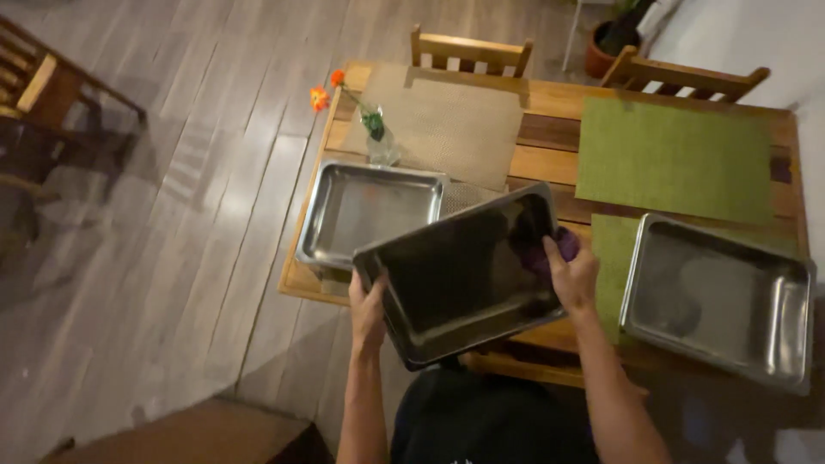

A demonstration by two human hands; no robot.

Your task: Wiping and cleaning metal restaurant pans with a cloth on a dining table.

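Observation:
I hold a steel tray (455,283) tilted above the near edge of a wooden table (550,159). My left hand (368,309) grips the tray's near left rim. My right hand (571,271) presses a purple cloth (554,249) against the tray's right inner side. A second steel tray (365,210) lies flat on the table just behind and left of the held one. A third steel tray (718,301) lies at the right, partly on a green placemat.
A glass vase (378,137) with orange flowers stands at the table's far left. A beige placemat (447,125) and green placemats (675,159) cover the top. Two wooden chairs (471,51) stand at the far side, another chair (51,103) at the left on the floor.

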